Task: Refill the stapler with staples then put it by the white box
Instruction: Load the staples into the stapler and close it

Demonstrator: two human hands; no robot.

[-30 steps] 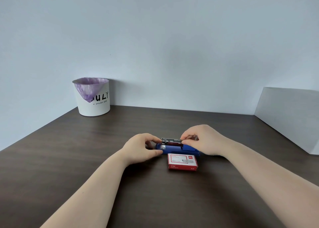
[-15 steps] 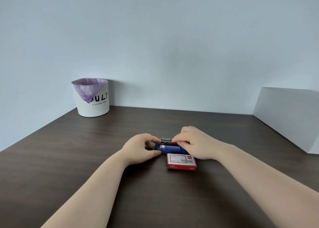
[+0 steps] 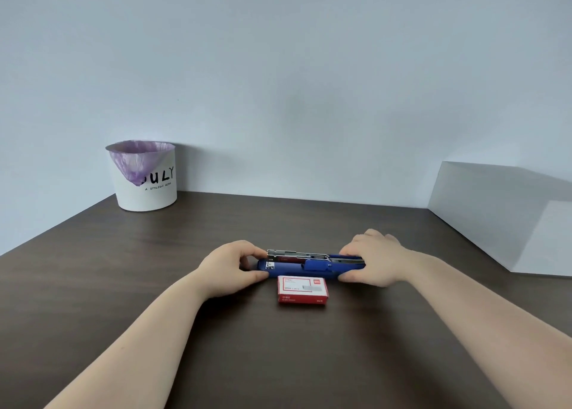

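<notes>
- While the blue stapler lies lengthwise on the dark wooden table, both hands grasp it, one at each end.
- The left hand pinches the left end, with the thumb on the near side and the fingers over the top.
- The right hand is closed around the right end, thumb near the table and fingers over the back.
- The stapler is opened: a metal magazine rail shows along its far side, with something red inside. I cannot tell if staples are in it.
- A red and white staple box lies flat on the table just in front of the stapler, on the side of the person. Whether they touch, I cannot tell.
- The white box stands at the right edge of the table, against the wall, well apart from the stapler.
- A white bin with a purple liner bag stands in the far left corner.
</notes>
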